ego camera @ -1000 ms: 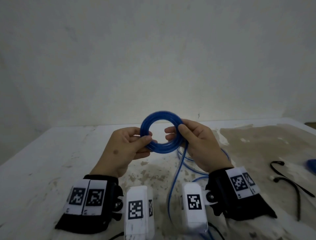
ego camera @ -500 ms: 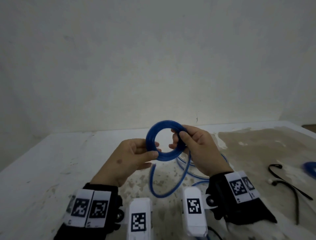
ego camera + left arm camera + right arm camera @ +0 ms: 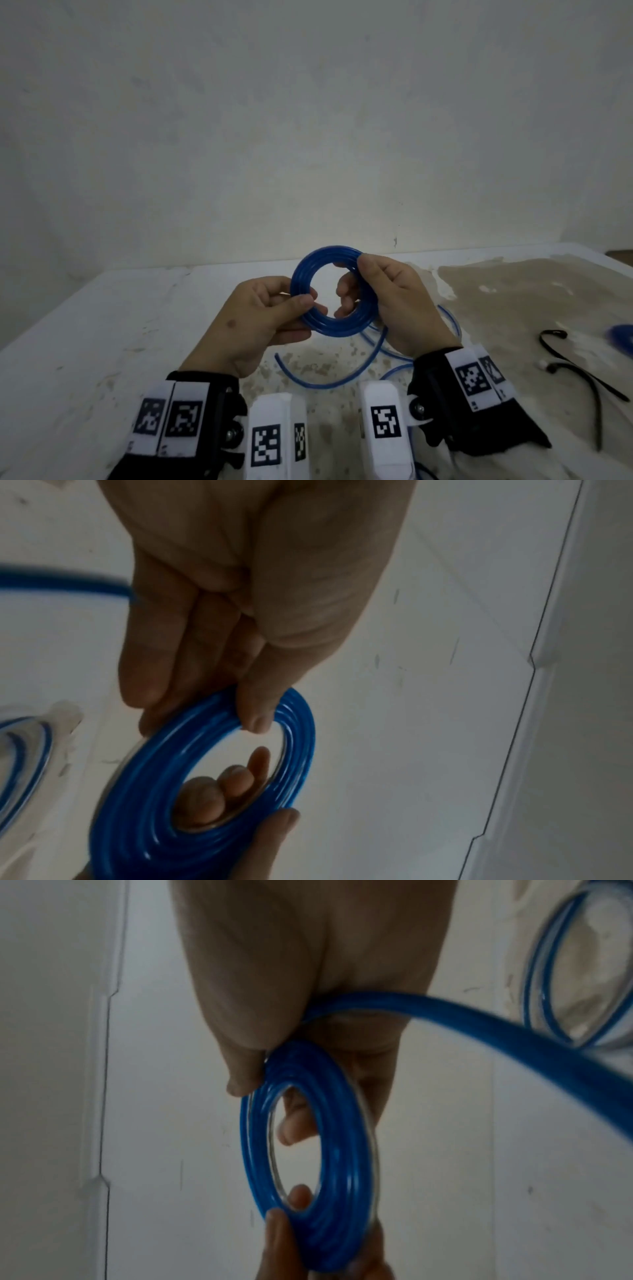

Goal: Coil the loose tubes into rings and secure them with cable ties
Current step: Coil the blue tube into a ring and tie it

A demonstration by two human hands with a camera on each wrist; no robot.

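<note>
A blue tube coil (image 3: 308, 270) of several turns is held upright above the table between both hands. My left hand (image 3: 270, 308) pinches its lower left rim with thumb and fingers; in the left wrist view the coil (image 3: 219, 783) sits under that thumb. My right hand (image 3: 387, 294) grips the coil's right rim, fingers behind it, thumb in front. The loose tail (image 3: 329, 380) of the tube curves down from my right hand onto the table, and in the right wrist view the tail (image 3: 479, 1020) leaves the palm. Two black cable ties (image 3: 582, 370) lie on the table at the right.
The white table (image 3: 85, 342) is stained brown on its right half. Another blue coil (image 3: 621, 337) shows at the far right edge. A bare wall stands behind the table. More loose blue loops (image 3: 448, 318) lie under my right hand.
The coil has gained tube and the loose tail on the table has become shorter, its end swinging from straight below to a curve left of centre. Both hands shifted their hold on the rim.
</note>
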